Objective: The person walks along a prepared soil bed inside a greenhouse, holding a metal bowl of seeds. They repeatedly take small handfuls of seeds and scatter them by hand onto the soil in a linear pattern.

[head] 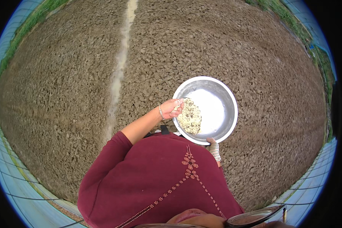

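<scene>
A wide metal basin [231, 114] is held in front of my body, over the soil. Pale yellow grains mixed with dark bits [191, 118] are heaped against its left side, while its shiny bottom shows on the right. My left hand [172, 109], with a bangle at the wrist, is at the basin's left rim. Its fingers are curled around some grains, and a few stick to the skin. My right hand [213, 146] grips the near rim with the thumb on top; a striped covering wraps the hand and wrist, and the other fingers are hidden.
Rough, cloddy brown soil [74, 85] spreads all around me. A narrow furrow with muddy water [118, 67] runs away on my left. Green grass [295, 24] and pale blue sheeting [31, 196] border the plot.
</scene>
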Tool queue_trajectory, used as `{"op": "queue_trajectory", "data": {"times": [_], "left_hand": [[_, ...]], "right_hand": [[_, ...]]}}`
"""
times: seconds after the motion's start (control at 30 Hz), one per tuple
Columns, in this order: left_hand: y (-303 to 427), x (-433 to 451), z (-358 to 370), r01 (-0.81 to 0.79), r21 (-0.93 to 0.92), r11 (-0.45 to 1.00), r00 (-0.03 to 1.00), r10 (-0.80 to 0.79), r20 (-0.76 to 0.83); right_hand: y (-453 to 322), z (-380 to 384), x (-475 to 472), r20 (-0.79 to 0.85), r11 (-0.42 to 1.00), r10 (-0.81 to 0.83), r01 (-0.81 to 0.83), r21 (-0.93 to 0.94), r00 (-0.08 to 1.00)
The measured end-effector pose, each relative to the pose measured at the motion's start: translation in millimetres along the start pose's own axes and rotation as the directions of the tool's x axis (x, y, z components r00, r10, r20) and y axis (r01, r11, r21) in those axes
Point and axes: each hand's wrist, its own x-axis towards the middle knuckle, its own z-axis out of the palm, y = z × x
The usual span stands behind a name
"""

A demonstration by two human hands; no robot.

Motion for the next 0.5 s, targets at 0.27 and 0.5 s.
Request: {"op": "queue_trajectory", "data": {"times": [0.27, 0.5], "left_hand": [[-62.2, 15.9, -106.2, 0.329, -0.237, 0.914, 0.868, -0.392, -0.306], [240.3, 68.9, -33.8, -0.641, -0.051, 0.765, 0.754, 0.617, -0.225]], "right_hand": [[-1.2, -82.5, -19.3, -0.249, 0.988, -0.146, 0.154, 0.017, 0.957], [0.8, -87.5, -44.0, -0.299, 0.960, -0.195, 0.244, 0.139, 0.934]]}}
